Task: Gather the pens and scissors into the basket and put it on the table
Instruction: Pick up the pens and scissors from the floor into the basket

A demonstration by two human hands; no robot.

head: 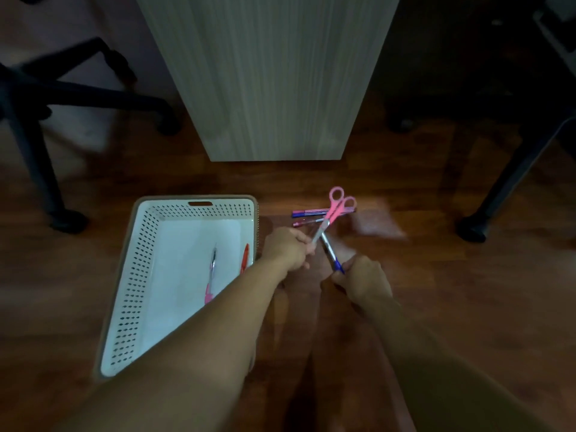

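A white perforated basket (140, 263) stands on the wooden floor at the left. Inside it lie a pink-handled pair of scissors (211, 275) and a red pen (245, 258). My left hand (288, 247) grips the blades of a second pink-handled pair of scissors (335, 210), whose handles point away from me. My right hand (363, 280) holds a blue-capped pen (330, 252) that crosses under the scissor blades. Behind the hands, a few purple and pink pens (307, 215) lie side by side on the floor.
A pale wood-grain panel (268, 76) rises from the floor straight ahead. Black chair legs with castors stand at the left (40, 169) and the right (486, 213). My bare legs are dimly visible below the arms.
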